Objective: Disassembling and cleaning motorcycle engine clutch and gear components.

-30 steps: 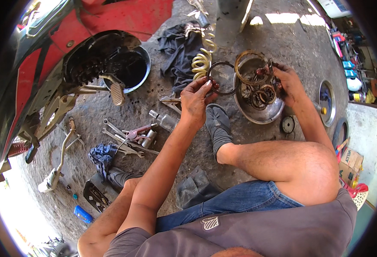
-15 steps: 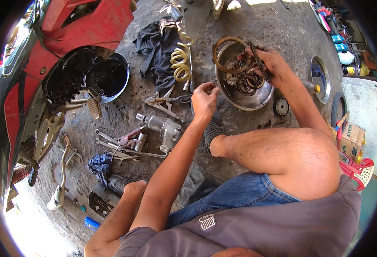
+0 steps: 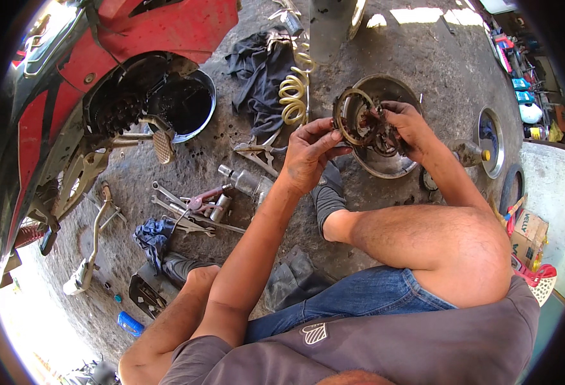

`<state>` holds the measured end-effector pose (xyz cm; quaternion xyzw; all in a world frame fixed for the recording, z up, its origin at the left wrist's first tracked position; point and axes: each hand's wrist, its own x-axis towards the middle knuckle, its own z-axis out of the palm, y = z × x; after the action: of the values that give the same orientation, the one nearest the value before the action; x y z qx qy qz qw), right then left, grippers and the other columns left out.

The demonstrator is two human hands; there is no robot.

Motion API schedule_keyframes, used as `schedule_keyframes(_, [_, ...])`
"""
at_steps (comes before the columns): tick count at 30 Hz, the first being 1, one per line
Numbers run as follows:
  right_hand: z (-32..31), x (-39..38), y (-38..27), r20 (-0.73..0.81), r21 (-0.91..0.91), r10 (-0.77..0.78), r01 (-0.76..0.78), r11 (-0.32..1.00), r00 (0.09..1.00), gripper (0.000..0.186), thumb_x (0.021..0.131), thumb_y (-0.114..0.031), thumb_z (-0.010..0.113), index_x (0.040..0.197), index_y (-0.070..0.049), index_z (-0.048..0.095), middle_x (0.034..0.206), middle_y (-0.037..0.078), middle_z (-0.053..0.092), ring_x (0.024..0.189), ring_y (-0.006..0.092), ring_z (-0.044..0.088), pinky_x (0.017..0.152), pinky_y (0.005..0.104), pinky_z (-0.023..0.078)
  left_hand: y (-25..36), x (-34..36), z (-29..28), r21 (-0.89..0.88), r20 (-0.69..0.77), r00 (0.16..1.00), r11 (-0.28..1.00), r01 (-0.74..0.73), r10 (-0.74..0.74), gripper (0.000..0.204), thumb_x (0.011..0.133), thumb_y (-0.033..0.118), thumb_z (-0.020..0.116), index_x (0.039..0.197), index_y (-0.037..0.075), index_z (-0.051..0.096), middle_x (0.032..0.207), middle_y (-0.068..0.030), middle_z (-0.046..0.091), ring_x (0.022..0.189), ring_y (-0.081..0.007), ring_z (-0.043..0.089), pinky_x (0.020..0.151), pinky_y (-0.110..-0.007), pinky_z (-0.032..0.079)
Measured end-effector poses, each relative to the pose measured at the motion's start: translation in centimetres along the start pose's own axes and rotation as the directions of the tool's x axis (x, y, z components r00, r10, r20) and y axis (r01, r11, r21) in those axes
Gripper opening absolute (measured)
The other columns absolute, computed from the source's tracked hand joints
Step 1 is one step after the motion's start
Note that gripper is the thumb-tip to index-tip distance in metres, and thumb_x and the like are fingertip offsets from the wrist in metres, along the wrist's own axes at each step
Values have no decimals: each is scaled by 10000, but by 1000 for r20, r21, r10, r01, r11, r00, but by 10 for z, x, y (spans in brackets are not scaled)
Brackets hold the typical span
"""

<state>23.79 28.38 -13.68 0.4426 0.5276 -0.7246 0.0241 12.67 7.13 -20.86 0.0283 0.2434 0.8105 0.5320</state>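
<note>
My left hand [image 3: 313,153] is closed on the near-left edge of a brownish toothed clutch plate [image 3: 342,128], thumb and fingers pinching its rim. The plate is a thin ring, tilted up over a round metal bowl [image 3: 385,174]. My right hand [image 3: 412,131] is closed on dark, oily ring-shaped parts [image 3: 385,141], which look like more clutch plates. How many it holds I cannot tell, since they overlap the ring and the bowl's contents. Both hands are above the bowl, close together.
At left stands a red motorcycle [image 3: 160,32], a black oil pan [image 3: 193,106] beneath its open engine side. An air impact wrench [image 3: 247,183], wrenches [image 3: 173,202], a coiled hose [image 3: 292,99] and a dark cloth [image 3: 257,77] lie on the ground. A round metal tray [image 3: 495,151] sits at right.
My left hand has come up and right from beside the bowl and taken hold of the clutch plate's edge. My right hand has brought its parts lower. The whole view has shifted slightly.
</note>
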Motion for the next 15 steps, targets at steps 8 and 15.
schedule_keyframes(8, [12, 3, 15, 35, -218, -94, 99, 971, 995, 227, 973, -146, 708, 1139, 7, 702, 905, 20, 723, 756, 73, 651, 630, 241, 524, 5, -5, -2, 196, 90, 996, 980, -35, 17, 271, 981, 80, 664, 1240, -1, 660, 1109, -89, 732, 969, -188, 719, 793, -373, 629])
schedule_keyframes(15, [16, -5, 1, 34, -103, -100, 104, 989, 994, 213, 960, -131, 722, 1118, 11, 705, 903, 25, 727, 767, 79, 660, 633, 250, 533, 11, -10, -5, -8, 48, 999, 1000, -25, 25, 263, 982, 105, 671, 1224, 3, 667, 1100, -98, 737, 946, -196, 725, 774, -368, 635])
